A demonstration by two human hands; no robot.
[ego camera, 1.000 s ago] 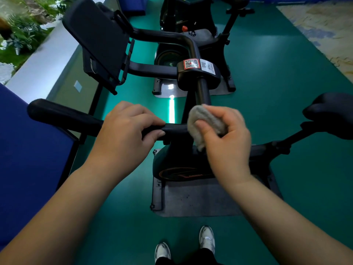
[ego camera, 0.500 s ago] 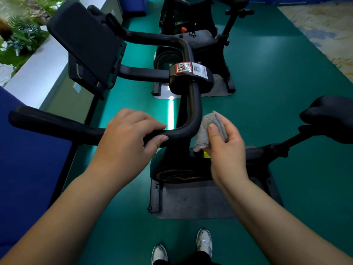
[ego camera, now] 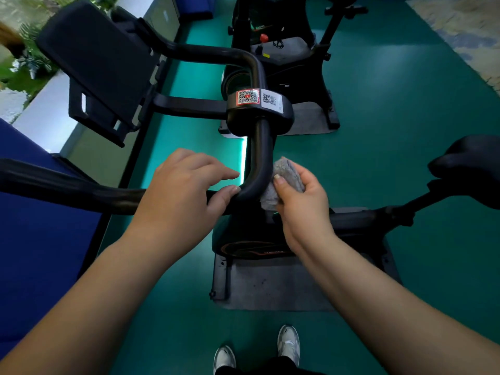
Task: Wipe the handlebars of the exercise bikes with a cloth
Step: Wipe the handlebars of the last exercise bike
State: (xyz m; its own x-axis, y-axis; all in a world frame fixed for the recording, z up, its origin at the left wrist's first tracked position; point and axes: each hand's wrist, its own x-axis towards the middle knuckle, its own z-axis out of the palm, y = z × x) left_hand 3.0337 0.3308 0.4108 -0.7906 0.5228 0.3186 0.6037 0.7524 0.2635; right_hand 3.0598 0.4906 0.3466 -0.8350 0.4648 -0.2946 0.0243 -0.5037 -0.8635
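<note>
The near bike's black handlebar (ego camera: 261, 147) runs from a clamp with QR stickers (ego camera: 257, 100) toward me, then bends left into a long grip. My left hand (ego camera: 178, 196) lies over that grip just left of the bend, with the thumb against the near side and the fingers stretched loosely over the top. In my right hand (ego camera: 300, 207) is a bunched grey cloth (ego camera: 286, 171), held against the right, outer side of the bend.
A black console pad (ego camera: 94, 55) stands on the bar's far left. The saddle (ego camera: 470, 163) is at the right, a grey mat (ego camera: 270, 285) lies under the bike, and a second bike (ego camera: 281, 50) stands beyond. A blue panel (ego camera: 32, 239) borders the left. My shoes (ego camera: 288, 342) are on green floor.
My right hand has slid the cloth from the top of the near bar round to the outer right side of the bend. My left hand's fingers have loosened and straightened.
</note>
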